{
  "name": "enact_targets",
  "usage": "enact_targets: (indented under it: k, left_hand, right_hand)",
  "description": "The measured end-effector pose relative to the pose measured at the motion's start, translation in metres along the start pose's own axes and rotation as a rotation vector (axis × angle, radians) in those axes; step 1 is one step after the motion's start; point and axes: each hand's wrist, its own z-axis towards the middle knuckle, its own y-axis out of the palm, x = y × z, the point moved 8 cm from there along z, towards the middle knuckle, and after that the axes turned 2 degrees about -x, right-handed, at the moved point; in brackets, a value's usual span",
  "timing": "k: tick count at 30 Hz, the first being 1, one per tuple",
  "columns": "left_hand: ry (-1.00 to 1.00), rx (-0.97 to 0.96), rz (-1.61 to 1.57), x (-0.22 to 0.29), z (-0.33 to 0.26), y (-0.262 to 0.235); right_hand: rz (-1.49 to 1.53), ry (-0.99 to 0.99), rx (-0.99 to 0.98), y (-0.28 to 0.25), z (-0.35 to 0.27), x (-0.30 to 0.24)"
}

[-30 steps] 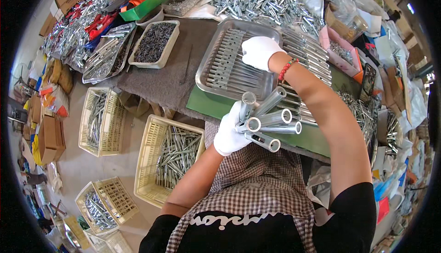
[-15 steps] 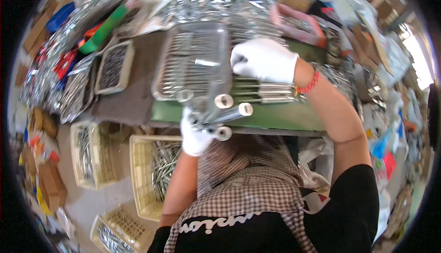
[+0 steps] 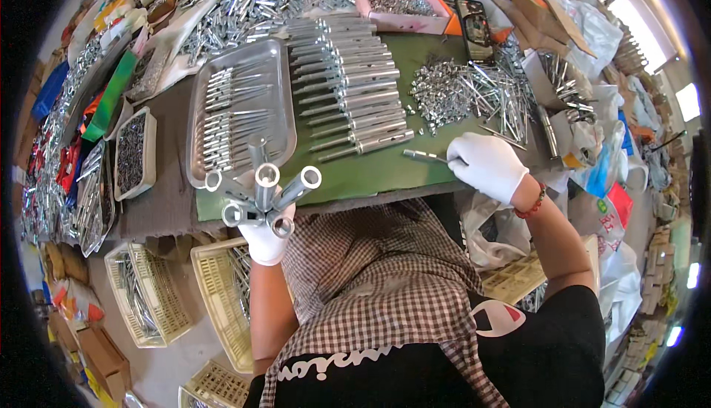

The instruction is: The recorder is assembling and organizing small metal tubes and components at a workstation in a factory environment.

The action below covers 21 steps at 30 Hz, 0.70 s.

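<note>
Green mat [image 3: 355, 178]: rod [image 3: 425, 155] in right hand [image 3: 487, 165] points left

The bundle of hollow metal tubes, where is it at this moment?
In the head view, left of centre, the gloved left hand holds the bundle of metal tubes by the workbench edge, on the near side of the shallow tray.

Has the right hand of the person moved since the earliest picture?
Yes. The right hand was over the metal tray; now it is to the tray's right, past the row of metal tubes.
</note>
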Motion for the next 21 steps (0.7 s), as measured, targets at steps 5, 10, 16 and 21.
enact_targets:
  k: [5, 10, 16, 21]
  left_hand:
    - [0.108, 0.004, 0.214, 0.011, 0.005, 0.001]
    - [-0.044, 0.048, 0.07, -0.016, -0.001, -0.01]
    - [-0.034, -0.009, 0.066, -0.001, 0.001, -0.002]
    - [-0.071, -0.044, 0.034, 0.008, 0.004, 0.006]
  right_hand:
    - [0.058, -0.007, 0.156, -0.001, 0.004, -0.003]
    - [0.138, -0.088, 0.188, -0.001, 0.012, -0.018]
    - [0.043, -0.135, 0.181, 0.003, 0.018, -0.025]
    - [0.289, -0.104, 0.27, -0.024, 0.019, -0.029]
